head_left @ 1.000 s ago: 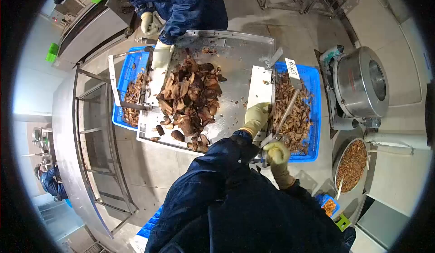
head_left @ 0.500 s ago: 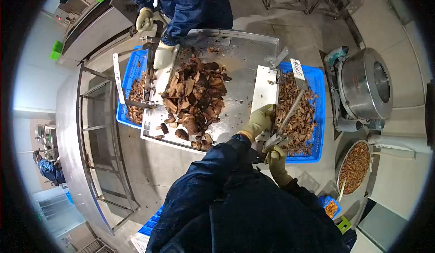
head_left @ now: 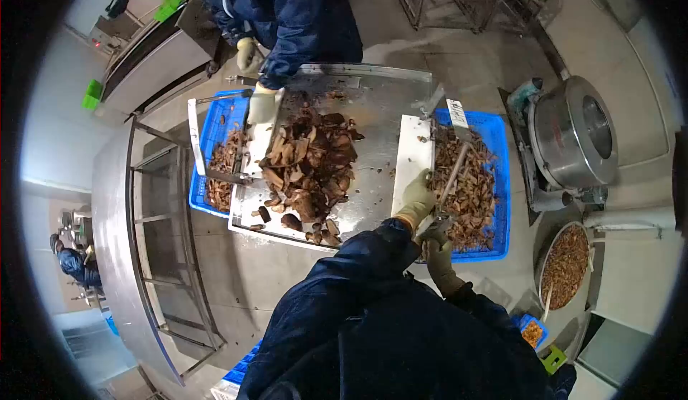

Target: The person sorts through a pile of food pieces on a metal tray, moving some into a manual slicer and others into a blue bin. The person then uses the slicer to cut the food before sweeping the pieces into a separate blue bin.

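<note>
My left hand (head_left: pixel 417 199), in a pale glove, rests on the lower part of a white cutting board (head_left: pixel 413 142) at the table's right side. Its fingers are bunched beside the blade; what they hold, if anything, is hidden. My right hand (head_left: pixel 438 254), also gloved, is closed around the near end of a long hinged lever knife (head_left: pixel 455 172), which runs along the board's right edge. Beneath the knife, a blue basket (head_left: pixel 507 185) holds many brown sliced pieces (head_left: pixel 469 210). Left of my hands, larger dark brown chunks (head_left: pixel 312 156) are heaped on the metal table (head_left: pixel 380 99).
Across the table a co-worker (head_left: pixel 287 13) has a gloved hand (head_left: pixel 262 105) on another white board, above a second blue basket (head_left: pixel 197 171). A round steel machine (head_left: pixel 573 135) and a large bowl of brown pieces (head_left: pixel 566 264) stand at the right. A long metal bench (head_left: pixel 118 221) is at the left.
The camera view has shifted slightly, so the table sits lower. My left fingers are drawn in closer to the knife. My right hand stays on the lever.
</note>
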Motion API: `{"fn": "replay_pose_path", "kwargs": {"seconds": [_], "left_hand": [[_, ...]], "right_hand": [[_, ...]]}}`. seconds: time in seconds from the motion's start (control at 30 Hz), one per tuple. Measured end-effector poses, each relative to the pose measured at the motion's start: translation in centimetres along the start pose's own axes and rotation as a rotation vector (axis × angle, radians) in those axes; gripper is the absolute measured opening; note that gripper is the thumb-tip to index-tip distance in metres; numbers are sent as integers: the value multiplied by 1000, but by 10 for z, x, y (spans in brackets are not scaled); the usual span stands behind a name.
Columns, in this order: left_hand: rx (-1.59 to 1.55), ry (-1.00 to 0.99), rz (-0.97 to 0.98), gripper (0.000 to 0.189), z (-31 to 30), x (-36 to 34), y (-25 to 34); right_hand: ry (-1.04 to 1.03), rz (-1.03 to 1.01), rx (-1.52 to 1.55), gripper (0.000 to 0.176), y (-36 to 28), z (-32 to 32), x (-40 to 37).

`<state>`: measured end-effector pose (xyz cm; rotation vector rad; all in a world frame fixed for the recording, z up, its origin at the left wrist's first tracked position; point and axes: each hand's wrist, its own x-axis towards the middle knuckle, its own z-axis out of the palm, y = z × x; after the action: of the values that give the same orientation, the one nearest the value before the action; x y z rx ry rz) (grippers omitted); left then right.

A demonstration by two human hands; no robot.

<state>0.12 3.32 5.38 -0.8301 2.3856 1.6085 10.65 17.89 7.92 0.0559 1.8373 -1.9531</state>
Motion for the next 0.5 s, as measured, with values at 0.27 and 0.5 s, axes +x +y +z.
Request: {"fn": "replay_pose_path", "kwargs": {"seconds": [0.27,0.5], "left_hand": [[-221,76,164,49,-2,-10,25],[19,378,460,51,-61,-32,32]], "right_hand": [[-90,-46,-70,24,-2,-11,4],[-106,-188,-270,26,30,-23,16]]}}
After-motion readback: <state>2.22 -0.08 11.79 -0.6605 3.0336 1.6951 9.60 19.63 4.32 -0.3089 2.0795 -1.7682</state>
